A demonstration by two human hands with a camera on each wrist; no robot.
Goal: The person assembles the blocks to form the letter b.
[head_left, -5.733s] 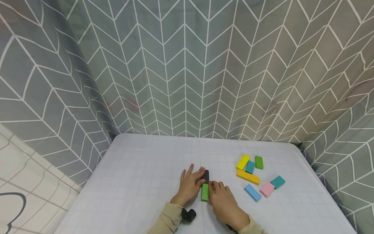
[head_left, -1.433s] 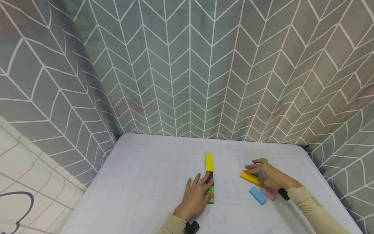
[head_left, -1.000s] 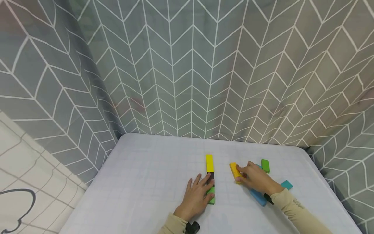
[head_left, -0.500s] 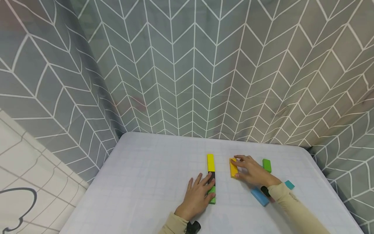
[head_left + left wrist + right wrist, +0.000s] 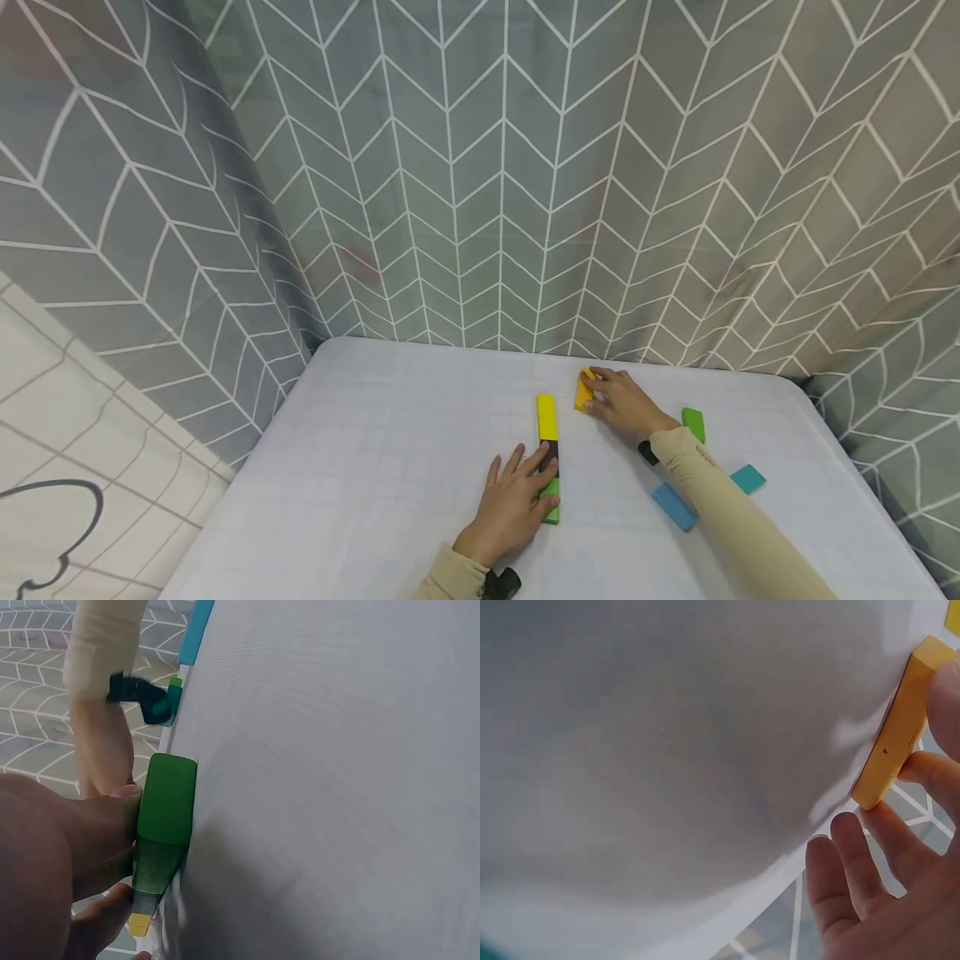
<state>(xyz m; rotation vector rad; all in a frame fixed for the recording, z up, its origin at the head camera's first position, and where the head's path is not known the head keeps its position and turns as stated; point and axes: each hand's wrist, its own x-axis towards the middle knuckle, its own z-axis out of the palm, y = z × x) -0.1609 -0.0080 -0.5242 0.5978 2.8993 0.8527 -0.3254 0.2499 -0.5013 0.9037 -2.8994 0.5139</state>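
A yellow block (image 5: 547,417), a black block (image 5: 553,455) and a green block (image 5: 551,514) stand end to end in a straight row. My left hand (image 5: 508,507) rests along the row's left side, fingers spread, touching the black and green blocks. In the left wrist view its thumb lies against the green block (image 5: 166,799). Near the table's far edge, right of the row, my right hand (image 5: 624,403) pinches a longer orange-yellow block (image 5: 582,395) between thumb and fingers. The right wrist view shows that orange-yellow block (image 5: 900,724) low over or on the table; which, I cannot tell.
On the right lie a second green block (image 5: 693,423), a blue block (image 5: 674,507) and a teal block (image 5: 748,478). My right sleeve (image 5: 735,517) passes over this area and hides part of it. A patterned curtain (image 5: 480,208) hangs behind the white table (image 5: 360,450).
The yellow block has joined the row's far end. My right hand has picked up the orange-yellow block, turned it and carried it left and away. My left hand stays by the row.
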